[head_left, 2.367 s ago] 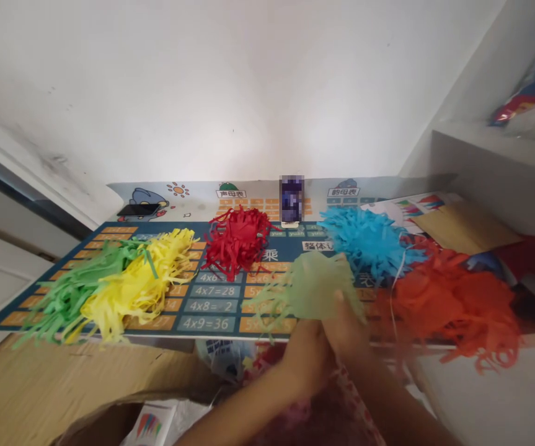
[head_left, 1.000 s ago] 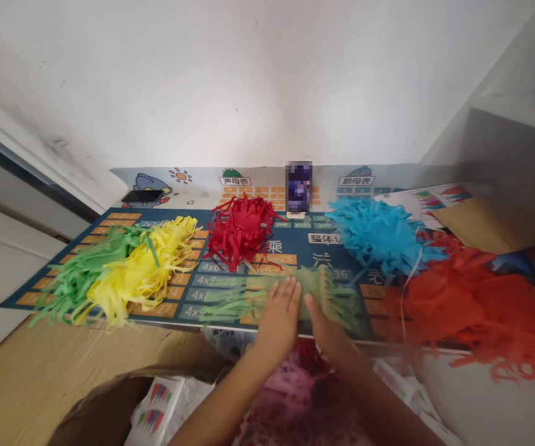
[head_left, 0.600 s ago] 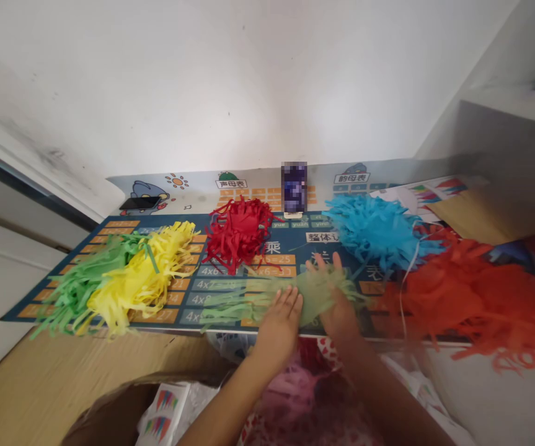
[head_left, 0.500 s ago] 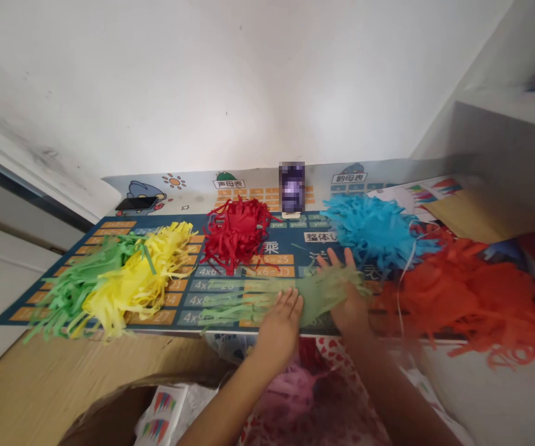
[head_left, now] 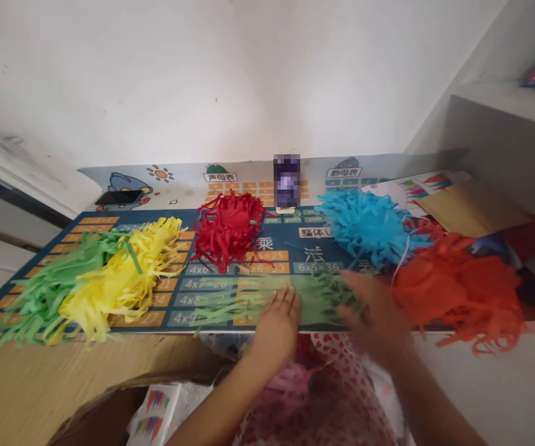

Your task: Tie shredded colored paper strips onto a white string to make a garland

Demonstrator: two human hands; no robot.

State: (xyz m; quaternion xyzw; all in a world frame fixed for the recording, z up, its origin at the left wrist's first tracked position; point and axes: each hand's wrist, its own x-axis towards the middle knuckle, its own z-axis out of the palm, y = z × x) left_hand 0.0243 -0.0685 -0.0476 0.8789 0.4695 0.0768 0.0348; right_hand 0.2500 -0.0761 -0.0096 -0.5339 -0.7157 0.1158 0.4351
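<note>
Pale-green fringed paper (head_left: pixel 313 300) lies flat at lower centre, spreading apparently mostly done, frame-left strips (head_left: pixel 230 303) fairly straight but frame-right fringe (head_left: pixel 333 286) bunched, left hand (head_left: pixel 278 322) pressing with fingers together, gripping nothing, blurred right hand (head_left: pixel 376 316) wide-fingered beside that fringe, contact unclear.

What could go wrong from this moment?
The thin, pale green fringed paper could wrinkle or tear, since the left hand lies flat on it. The blurred right hand is close to the bulky orange-red fringed paper bundle and might knock it; some of its strands hang past the front edge of the blue printed mat, so it could slide off.
</note>
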